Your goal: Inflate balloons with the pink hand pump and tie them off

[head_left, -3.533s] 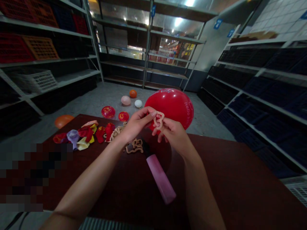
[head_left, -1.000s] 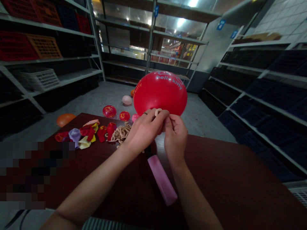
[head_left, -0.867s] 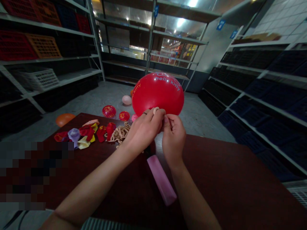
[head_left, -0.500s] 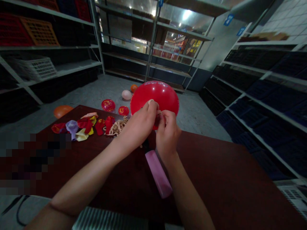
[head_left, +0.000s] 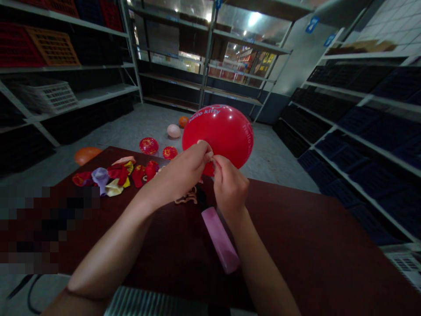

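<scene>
A large inflated red balloon [head_left: 226,136] with "hello kitty" printed on it stands beyond my hands, above the table's far edge. My left hand [head_left: 189,169] is closed in a pinch at the balloon's neck. My right hand [head_left: 232,184] pinches the same neck from the right, its fingertips close to the left ones. The neck itself is mostly hidden by my fingers. Below my hands a pink cylinder with a dark end, like a hand pump [head_left: 221,241], lies on the dark red table [head_left: 289,237]. Beige cord [head_left: 187,196] shows partly from behind my left forearm.
Uninflated balloons [head_left: 113,175] in several colours lie at the table's far left. On the floor beyond are an orange balloon [head_left: 87,155], a pale pink balloon [head_left: 173,131] and red patterned balloons [head_left: 149,145]. Shelves with crates [head_left: 52,46] stand around.
The red balloon has shifted slightly right and turned, so more of its lettering shows. My left hand has moved a little left and down, covering more of the cord pile.
</scene>
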Available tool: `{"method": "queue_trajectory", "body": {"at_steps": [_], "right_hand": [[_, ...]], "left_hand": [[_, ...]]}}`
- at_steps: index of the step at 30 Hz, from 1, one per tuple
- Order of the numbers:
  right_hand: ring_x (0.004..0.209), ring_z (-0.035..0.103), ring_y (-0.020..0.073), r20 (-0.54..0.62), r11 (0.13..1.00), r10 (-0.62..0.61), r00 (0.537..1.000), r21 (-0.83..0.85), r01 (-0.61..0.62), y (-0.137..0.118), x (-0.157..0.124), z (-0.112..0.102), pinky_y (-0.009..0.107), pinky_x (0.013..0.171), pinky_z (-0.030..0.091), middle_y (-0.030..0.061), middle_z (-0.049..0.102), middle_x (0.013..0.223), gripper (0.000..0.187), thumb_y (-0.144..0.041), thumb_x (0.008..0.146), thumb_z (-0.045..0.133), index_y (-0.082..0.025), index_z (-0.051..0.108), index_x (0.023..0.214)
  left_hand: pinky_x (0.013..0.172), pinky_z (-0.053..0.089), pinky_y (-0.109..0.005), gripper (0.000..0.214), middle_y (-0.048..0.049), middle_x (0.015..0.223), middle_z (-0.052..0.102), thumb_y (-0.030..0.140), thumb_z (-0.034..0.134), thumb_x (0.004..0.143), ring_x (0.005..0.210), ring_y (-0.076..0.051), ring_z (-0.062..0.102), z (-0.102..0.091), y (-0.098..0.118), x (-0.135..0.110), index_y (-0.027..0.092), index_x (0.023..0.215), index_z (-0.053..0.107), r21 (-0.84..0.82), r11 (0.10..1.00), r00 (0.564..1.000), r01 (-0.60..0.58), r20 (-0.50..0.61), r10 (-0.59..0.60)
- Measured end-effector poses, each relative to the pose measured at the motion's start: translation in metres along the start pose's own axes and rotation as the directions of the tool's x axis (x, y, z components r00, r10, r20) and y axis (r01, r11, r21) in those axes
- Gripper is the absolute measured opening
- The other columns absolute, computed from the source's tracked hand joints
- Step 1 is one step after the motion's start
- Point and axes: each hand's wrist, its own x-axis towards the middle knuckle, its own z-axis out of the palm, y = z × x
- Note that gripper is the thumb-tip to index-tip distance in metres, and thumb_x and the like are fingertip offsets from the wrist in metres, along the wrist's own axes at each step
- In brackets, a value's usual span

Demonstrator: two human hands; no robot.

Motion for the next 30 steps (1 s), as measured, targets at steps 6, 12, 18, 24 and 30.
{"method": "queue_trajectory", "body": {"at_steps": [6,12,18,24,30], "right_hand": [[0.080,0.074,0.0138,-0.117,0.981,0.164,0.979,0.128,-0.149,-0.009,-0.002,0.003,0.026,0.074,0.058,0.0010,0.078,0.094,0.013,-0.020,0.101,0.054,-0.025,0.066,0.105],[0.059,0.065,0.0107,0.001,0.717,0.503,0.864,0.557,-0.418,-0.017,0.005,0.001,0.025,0.055,0.053,-0.0035,0.070,0.078,0.005,-0.029,0.096,0.061,-0.025,0.064,0.099],[0.040,0.045,0.0055,0.331,0.280,0.577,0.747,0.779,-0.561,-0.027,0.021,-0.014,0.019,0.037,0.036,-0.0096,0.053,0.057,0.012,-0.034,0.092,0.065,-0.022,0.065,0.094],[0.042,0.042,0.0053,0.383,0.141,0.573,0.725,0.825,-0.547,-0.019,0.023,-0.016,0.018,0.035,0.031,-0.0096,0.051,0.057,0.014,-0.035,0.089,0.069,-0.024,0.065,0.096],[0.042,0.047,0.0079,0.301,0.398,0.517,0.801,0.744,-0.536,-0.023,0.020,-0.014,0.022,0.038,0.038,-0.0080,0.055,0.059,0.019,-0.044,0.095,0.059,-0.026,0.059,0.097]], "left_hand": [[0.068,0.039,-0.035,0.012,-0.0065,0.091,0.061,0.017,0.038,0.104,0.079,-0.021,0.057,0.017,0.005,0.002,0.019,0.096,0.047,0.137,0.990,0.990,-0.028,-0.131,0.046],[0.062,0.045,-0.027,0.016,-0.0020,0.090,0.058,0.015,0.049,0.101,0.070,-0.014,0.058,0.027,0.006,0.008,0.022,0.113,0.043,-0.217,0.958,0.942,-0.186,-0.317,0.111],[0.073,0.050,-0.028,0.011,-0.0045,0.103,0.058,0.024,0.053,0.103,0.082,-0.014,0.060,0.019,-0.001,0.012,0.023,0.112,0.048,-0.539,0.792,0.949,-0.286,-0.271,0.158],[0.080,0.050,-0.029,0.022,-0.0050,0.099,0.063,0.026,0.065,0.098,0.086,-0.016,0.061,0.018,-0.002,0.009,0.021,0.119,0.062,-0.472,0.828,0.949,-0.304,-0.229,0.218],[0.071,0.048,-0.028,0.010,-0.0042,0.084,0.068,0.029,0.068,0.095,0.075,-0.017,0.061,0.020,0.007,0.006,0.020,0.091,0.071,-0.437,0.868,0.926,-0.236,-0.372,0.065]]}}
